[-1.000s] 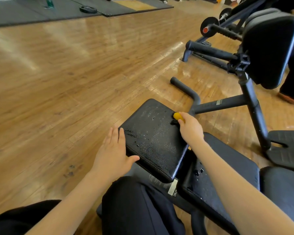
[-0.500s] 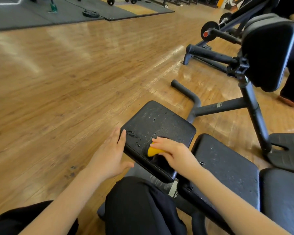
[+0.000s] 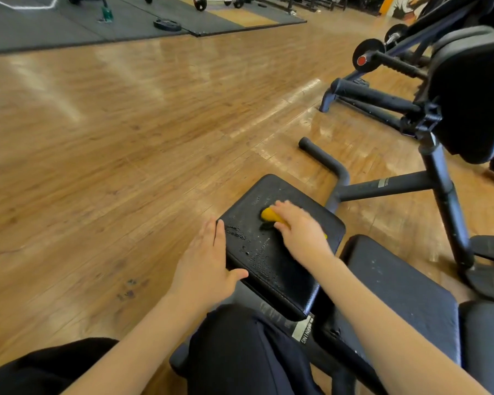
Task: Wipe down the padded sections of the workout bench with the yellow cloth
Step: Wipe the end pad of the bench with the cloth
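Note:
The workout bench has a small black front pad (image 3: 257, 260), wet with droplets, and a longer black pad (image 3: 394, 283) behind it to the right. My right hand (image 3: 300, 232) lies on the front pad's middle and presses the yellow cloth (image 3: 268, 215) down; only the cloth's left end and a sliver near the wrist show, and the hand is blurred. My left hand (image 3: 208, 266) rests flat against the pad's left edge, fingers straight and the thumb on the near corner.
Wooden floor (image 3: 126, 155) spreads to the left. The bench's black frame bar (image 3: 382, 186) and foot tube (image 3: 322, 158) run to the right. Another padded machine (image 3: 468, 95) stands at the right. Dark mats with a weight plate (image 3: 167, 24) lie far back.
My right hand with the yellow cloth swept from the pad's far right corner toward the near edge, then back up to the pad's middle. My left hand stayed on the left edge.

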`<state>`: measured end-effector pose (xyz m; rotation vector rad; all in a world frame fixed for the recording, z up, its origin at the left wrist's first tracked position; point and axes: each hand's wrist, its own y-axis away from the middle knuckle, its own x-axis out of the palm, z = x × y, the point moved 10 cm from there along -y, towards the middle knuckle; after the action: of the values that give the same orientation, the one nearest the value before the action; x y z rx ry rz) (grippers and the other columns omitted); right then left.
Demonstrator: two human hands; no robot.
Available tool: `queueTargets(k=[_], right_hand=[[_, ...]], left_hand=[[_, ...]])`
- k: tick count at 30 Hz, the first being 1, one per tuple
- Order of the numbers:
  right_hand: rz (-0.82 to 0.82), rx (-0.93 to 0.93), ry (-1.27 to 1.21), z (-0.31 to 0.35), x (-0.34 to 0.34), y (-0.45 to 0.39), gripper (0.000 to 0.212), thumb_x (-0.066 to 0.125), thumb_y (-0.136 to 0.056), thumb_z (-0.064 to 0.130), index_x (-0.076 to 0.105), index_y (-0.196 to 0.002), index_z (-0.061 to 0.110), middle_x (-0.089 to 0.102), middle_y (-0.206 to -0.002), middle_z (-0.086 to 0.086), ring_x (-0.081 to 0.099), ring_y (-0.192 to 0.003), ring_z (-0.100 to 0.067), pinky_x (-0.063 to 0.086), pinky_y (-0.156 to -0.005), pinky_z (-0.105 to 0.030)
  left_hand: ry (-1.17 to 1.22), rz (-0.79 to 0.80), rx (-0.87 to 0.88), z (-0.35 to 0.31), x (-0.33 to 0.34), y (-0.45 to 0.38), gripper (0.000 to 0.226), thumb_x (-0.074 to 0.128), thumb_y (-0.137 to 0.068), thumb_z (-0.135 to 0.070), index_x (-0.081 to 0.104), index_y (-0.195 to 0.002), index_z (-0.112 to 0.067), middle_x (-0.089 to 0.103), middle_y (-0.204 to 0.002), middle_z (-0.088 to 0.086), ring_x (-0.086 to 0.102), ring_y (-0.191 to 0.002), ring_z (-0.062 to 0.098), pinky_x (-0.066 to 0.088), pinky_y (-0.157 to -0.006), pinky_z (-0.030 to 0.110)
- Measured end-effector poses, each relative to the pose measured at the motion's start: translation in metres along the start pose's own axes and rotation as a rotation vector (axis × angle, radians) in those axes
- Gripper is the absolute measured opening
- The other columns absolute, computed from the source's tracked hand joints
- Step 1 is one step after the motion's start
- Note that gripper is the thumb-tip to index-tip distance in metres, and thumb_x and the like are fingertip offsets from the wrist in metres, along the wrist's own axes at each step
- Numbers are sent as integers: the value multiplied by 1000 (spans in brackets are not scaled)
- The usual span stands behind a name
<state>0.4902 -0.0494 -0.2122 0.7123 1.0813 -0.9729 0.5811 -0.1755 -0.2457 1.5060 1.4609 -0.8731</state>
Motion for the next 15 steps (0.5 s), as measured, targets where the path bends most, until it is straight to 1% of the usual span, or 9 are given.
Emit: queueTargets(k=[3,6,7,9,10,11,12,13,15], right_hand=[[162,-222,56,57,19,39,45,39,-97,12,32,-141,15,24,-153,1,15,-143,-15,7,-116,-30],[253,-299,93,67,29,58,46,37,-98,9,29,-142,14,21,-154,0,12,-144,-16,8,-118,-34],[261,-326,72,64,30,60,45,38,-97,9,31,-141,14,23,-153,0,14,-143,-14,9,-118,-31],[188,-325,-143,57,21,61,39,45,-94,6,47,-132,14,41,-144,0,29,-136,-9,17,-112,-12],[128,-253,-281,48,8,58,35,49,-92,4,55,-125,14,51,-135,-1,41,-128,-8,26,-102,-2],[40,-170,-401,34,-7,50,32,50,-91,2,60,-119,15,57,-127,0,53,-115,-9,35,-88,2],[-45,-93,-476,19,-22,40,31,50,-91,2,61,-116,17,60,-118,3,62,-99,-9,41,-74,2],[-127,-42,-488,9,-37,26,31,49,-92,3,61,-115,20,59,-111,6,63,-82,-6,42,-64,1],[-220,17,-419,-9,-56,-8,30,46,-94,6,59,-118,17,58,-101,6,54,-66,0,40,-56,0]], left_hand=[[40,-9,-15,2,1,0,103,51,-84,-59,-13,-147,-10,-18,-156,6,-12,-144,17,3,-115,29],[70,-30,1,4,-1,3,103,53,-84,-59,-12,-147,-10,-17,-156,4,-11,-144,15,2,-115,27],[63,-26,13,4,-1,5,104,53,-84,-59,-13,-147,-9,-18,-155,5,-12,-143,14,3,-115,27],[50,1,24,5,0,8,106,53,-82,-61,-15,-146,-9,-21,-154,5,-14,-143,15,2,-116,28],[49,11,23,4,0,9,107,51,-82,-62,-16,-146,-9,-22,-154,5,-15,-143,15,1,-116,28],[49,13,19,4,-1,9,106,49,-82,-63,-17,-146,-10,-24,-153,4,-16,-142,14,1,-115,28],[49,10,13,3,-2,9,105,47,-82,-65,-17,-146,-10,-24,-153,3,-17,-142,14,1,-115,28],[47,6,7,2,-3,9,105,46,-82,-66,-17,-146,-10,-24,-153,3,-17,-142,15,2,-115,29],[41,-7,-12,1,-3,8,106,46,-82,-66,-16,-146,-10,-23,-154,4,-16,-143,16,3,-115,30]])
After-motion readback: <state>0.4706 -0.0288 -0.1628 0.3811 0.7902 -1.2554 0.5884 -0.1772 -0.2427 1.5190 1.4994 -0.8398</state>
